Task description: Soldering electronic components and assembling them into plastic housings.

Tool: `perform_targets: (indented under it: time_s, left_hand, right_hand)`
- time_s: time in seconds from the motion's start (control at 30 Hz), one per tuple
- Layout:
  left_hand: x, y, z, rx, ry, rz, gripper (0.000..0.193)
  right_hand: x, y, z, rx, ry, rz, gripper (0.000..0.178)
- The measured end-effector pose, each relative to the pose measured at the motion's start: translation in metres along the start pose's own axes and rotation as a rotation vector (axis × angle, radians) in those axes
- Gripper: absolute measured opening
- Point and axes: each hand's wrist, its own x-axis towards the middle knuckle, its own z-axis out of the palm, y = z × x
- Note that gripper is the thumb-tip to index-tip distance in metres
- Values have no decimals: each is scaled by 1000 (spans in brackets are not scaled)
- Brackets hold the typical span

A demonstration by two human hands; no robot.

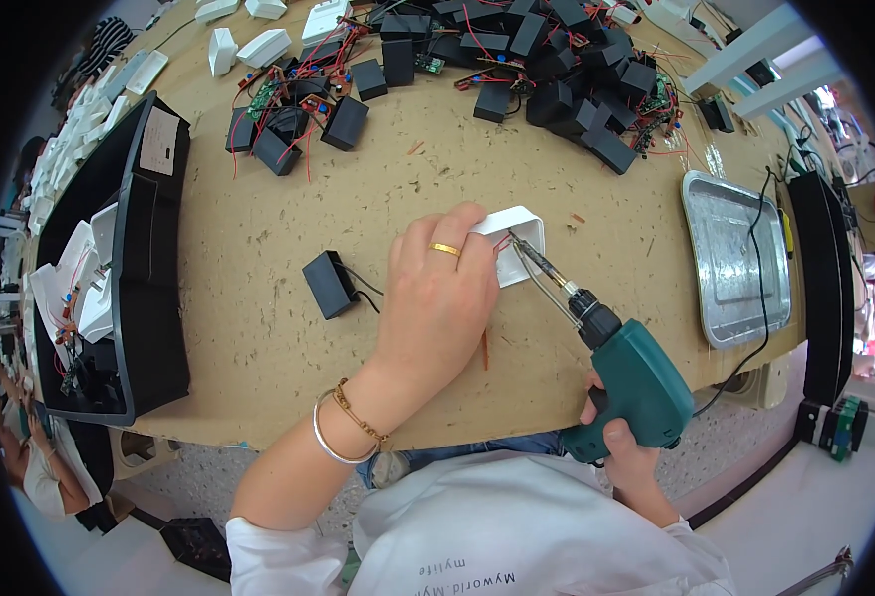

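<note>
Lying under left hand [437, 298], white housing [517, 243] meets right hand's [621, 447] soldering gun [626, 372].

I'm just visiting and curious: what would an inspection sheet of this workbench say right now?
Surface: brown board table, speckled with small scraps.
Job's things: white plastic housing with thin wires inside; green pistol-grip soldering tool, its tip in the housing.
Clutter: heap of black boxes with red wires and green circuit boards along the far edge; one black box lying alone; white housings at far left; black bin of white parts; metal tray.
Hands: left hand steadies the white housing; right hand grips the green tool.
Cables: black cord crossing the tray.
Surroundings: speckled floor, another person at lower left.
</note>
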Motion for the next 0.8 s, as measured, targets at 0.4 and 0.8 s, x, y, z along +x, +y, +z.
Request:
perform_targets:
  time_s: [0.4, 0.8]
  left_hand:
    - [0, -1, 0, -18, -21, -8, 14]
    - [-1, 2, 1, 21, -6, 5, 16]
  right_hand:
    - [3, -8, -5, -1, -23, -31, 65]
    - [7, -6, -4, -74, -39, -66, 66]
